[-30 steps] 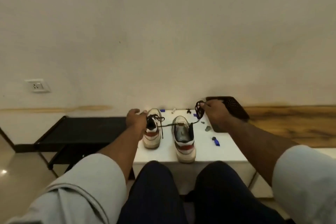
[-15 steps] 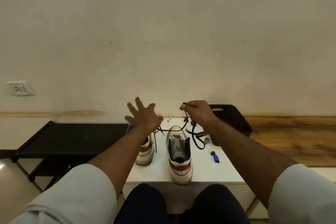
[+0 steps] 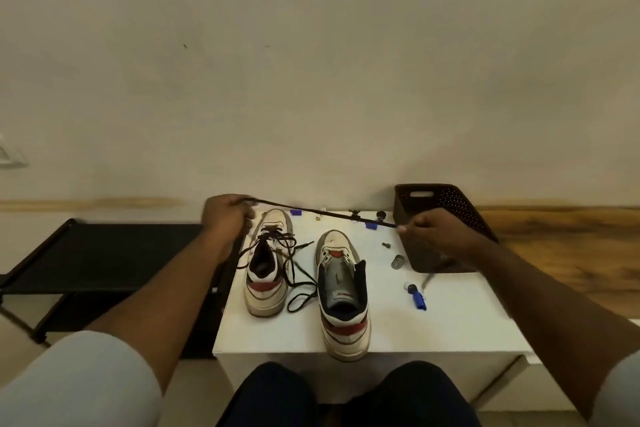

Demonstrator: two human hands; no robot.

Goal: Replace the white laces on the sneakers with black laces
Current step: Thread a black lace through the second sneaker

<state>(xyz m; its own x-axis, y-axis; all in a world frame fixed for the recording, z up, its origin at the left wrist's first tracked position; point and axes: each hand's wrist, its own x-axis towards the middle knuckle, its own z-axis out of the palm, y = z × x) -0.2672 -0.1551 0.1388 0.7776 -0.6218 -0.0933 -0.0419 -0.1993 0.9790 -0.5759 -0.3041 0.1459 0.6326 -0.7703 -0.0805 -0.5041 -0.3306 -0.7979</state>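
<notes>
A white surface [image 3: 467, 322] is seen set against a pale wall [image 3: 311, 62], with a black rack [image 3: 104, 253] standing to its left and a dark perforated basket [image 3: 446, 204] placed at its far right corner. Two white sneakers with red heel bands are stood side by side on the surface, heels toward the near edge. The left sneaker [image 3: 265, 291] is threaded with a black lace whose loose ends [image 3: 301, 288] are trailed across the surface between the pair. The right sneaker [image 3: 344, 319] is shown unlaced, its tongue exposed. A second black lace [image 3: 325, 212] is held stretched taut above the far ends of the sneakers. One end is gripped in the curled fingers of the left hand [image 3: 225, 217], raised just beside the left sneaker's toe; the other is pinched by the right hand [image 3: 433, 229] in front of the basket. A blue clip [image 3: 417, 298] is laid to the right of the right sneaker, and small blue and dark bits [image 3: 370, 226] are scattered along the far edge. Dark-trousered knees [image 3: 277, 395] are seen at the near edge.
</notes>
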